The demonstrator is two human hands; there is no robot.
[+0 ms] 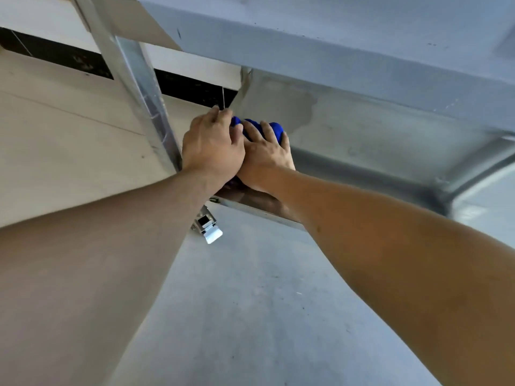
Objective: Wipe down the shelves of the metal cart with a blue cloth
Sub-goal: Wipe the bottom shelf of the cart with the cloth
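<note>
The blue cloth (260,128) is pressed onto the lower shelf (376,135) beside the cart's upright post (145,87), gripped by the right hand (264,154), overlapped by the closed left hand (213,146).

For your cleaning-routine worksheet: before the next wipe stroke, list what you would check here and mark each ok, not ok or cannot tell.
1. Cloth under the right hand: ok.
2. Left hand overlapping the right: ok.
3. Cloth against the lower shelf: cannot tell, hands hide the contact.
4. Shelf to the right free of objects: ok.
5. Damp-looking patch behind the cloth: ok.
6. Cart's caster locked: cannot tell.
</note>
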